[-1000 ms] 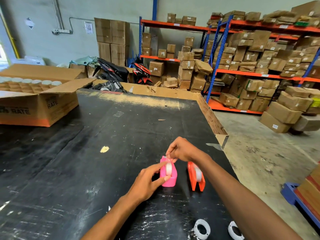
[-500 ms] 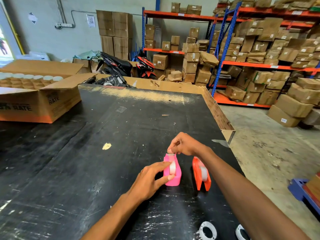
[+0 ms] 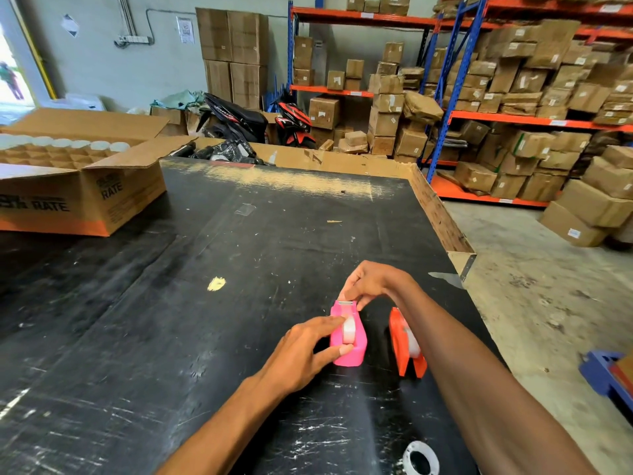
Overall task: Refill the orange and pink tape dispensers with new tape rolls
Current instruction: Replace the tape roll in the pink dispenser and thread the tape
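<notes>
On a scuffed black tabletop in a warehouse, the pink dispenser stands at lower centre, left hand gripping its side, right hand fingers pinching its far tip; the orange dispenser stands just right.

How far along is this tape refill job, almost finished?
Nearly, it seems. The orange dispenser stands aside with a roll already seated. The pink dispenser also carries a roll; the left hand steadies it while the right hand pinches at its cutter end, apparently drawing the tape across. Left: finishing that. A ring-shaped roll or core lies near the table edge.
</notes>
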Motion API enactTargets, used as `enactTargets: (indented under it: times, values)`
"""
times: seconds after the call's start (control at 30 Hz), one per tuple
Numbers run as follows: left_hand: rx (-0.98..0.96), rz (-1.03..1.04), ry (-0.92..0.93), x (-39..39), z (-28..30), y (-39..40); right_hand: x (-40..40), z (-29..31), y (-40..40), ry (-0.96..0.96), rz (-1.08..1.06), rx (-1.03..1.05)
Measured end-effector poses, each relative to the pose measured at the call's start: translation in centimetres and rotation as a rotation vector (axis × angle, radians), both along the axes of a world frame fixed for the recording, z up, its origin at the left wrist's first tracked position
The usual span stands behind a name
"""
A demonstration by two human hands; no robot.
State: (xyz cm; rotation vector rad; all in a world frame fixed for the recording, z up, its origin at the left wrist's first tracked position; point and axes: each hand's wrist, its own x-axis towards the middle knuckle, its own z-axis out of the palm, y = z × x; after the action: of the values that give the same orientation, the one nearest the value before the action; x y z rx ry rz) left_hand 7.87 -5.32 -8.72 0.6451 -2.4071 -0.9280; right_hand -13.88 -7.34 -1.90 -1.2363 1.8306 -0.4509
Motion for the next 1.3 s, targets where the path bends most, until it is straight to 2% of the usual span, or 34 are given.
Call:
enactTargets:
  times: [0.3,0.5,0.83,1.07,1.17,1.3]
  values:
    - [-0.002,-0.028,-0.020,0.1,1.1,0.3,0.9,0.0,0.2,0.022,-0.090,0.047]
    - [-0.007,-0.050,-0.036,0.2,2.0,0.3,1.3,0.2,1.6,0.072,-0.150,-0.064]
    - [0.090,-0.053,-0.079,0.3,2.3,0.4,2.0,0.8,4.2,0.224,-0.151,-0.204]
    - [-0.127,0.020,-0.008,0.4,3.7,2.0,2.7,4.3,10.0,0.422,-0.107,-0.408]
    - [-0.193,-0.049,0.024,-0.1,4.9,4.1,2.5,5.4,14.3,0.549,-0.071,-0.395]
    - [-0.212,-0.286,-0.053,-1.1,5.8,7.8,2.2,5.6,20.4,0.641,0.010,-0.210]
